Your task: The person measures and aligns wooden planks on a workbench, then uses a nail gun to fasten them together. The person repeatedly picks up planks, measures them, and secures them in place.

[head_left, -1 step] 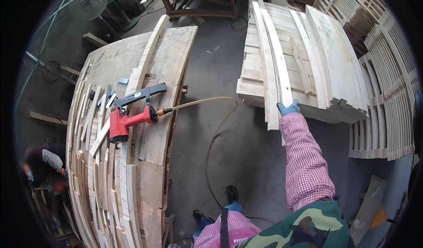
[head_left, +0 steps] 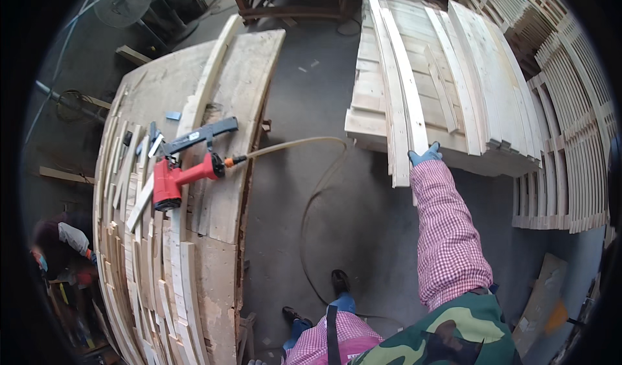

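In a blue glove, my right hand [head_left: 426, 154] is closed around the near end of a long pale wooden slat [head_left: 411, 96]. That slat lies lengthwise on the stacked boards [head_left: 363, 122] to the right, against another long slat [head_left: 385, 80] on its left. My right arm, in a pink checked sleeve, reaches forward. Only a sliver of my left hand [head_left: 256, 362], in a greyish glove, shows at the bottom edge; its fingers are mostly out of sight. A red nail gun [head_left: 184, 176] with a dark magazine rests on the wooden workbench [head_left: 256, 86] to the left.
A hose [head_left: 304, 235] runs from the nail gun, over the bench edge and along the grey floor. Many loose wood strips [head_left: 152, 268] cover the bench. Slatted wooden stacks [head_left: 564, 138] stand at the far right. Another person [head_left: 68, 242] bends down beyond the bench's left side.
The whole view has shifted slightly, so the bench and stack appear a little further left and higher. My right hand stays on the slat.
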`<state>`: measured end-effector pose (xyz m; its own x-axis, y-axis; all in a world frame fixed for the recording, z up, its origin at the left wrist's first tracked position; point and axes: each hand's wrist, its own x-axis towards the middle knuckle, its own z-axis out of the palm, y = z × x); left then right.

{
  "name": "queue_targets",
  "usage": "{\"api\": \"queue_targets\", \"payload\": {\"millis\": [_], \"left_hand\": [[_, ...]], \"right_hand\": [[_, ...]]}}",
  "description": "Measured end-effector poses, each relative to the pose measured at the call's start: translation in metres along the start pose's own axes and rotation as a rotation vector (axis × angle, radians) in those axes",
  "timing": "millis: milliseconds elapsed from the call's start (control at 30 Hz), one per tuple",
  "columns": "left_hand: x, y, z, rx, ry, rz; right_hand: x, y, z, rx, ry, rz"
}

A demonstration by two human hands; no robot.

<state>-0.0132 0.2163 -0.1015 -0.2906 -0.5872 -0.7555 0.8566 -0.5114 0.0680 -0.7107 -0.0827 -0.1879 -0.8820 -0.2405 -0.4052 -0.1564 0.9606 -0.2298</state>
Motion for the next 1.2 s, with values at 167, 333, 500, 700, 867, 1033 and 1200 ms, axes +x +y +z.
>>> {"api": "queue_targets", "payload": {"millis": [167, 333, 500, 700, 867, 1033, 1200], "left_hand": [[0.022, -0.034, 0.033, 0.331, 0.657, 0.022], [0.042, -0.045, 0.054, 0.352, 0.724, -0.022], [0.038, -0.031, 0.012, 1.113, 0.454, -0.01], [0.051, -0.034, 0.029, 0.451, 0.645, -0.092], [0.059, -0.048, 0.035, 0.494, 0.614, -0.133], [0.068, -0.038, 0.001, 0.169, 0.05, -0.331], [0.056, -0.044, 0.016, 0.444, 0.597, -0.178]], "right_hand": [[0.015, 0.086, 0.094, -0.004, -0.1, 0.108], [0.008, 0.104, 0.123, 0.049, -0.137, 0.098], [0.016, 0.098, 0.127, 0.162, -0.019, -0.122], [0.043, 0.046, 0.109, 0.116, -0.059, -0.153], [0.033, 0.078, 0.15, -0.075, -0.005, -0.174], [0.02, 0.06, 0.12, -0.167, -0.073, -0.037], [0.031, 0.044, 0.1, -0.149, -0.053, -0.148]]}}
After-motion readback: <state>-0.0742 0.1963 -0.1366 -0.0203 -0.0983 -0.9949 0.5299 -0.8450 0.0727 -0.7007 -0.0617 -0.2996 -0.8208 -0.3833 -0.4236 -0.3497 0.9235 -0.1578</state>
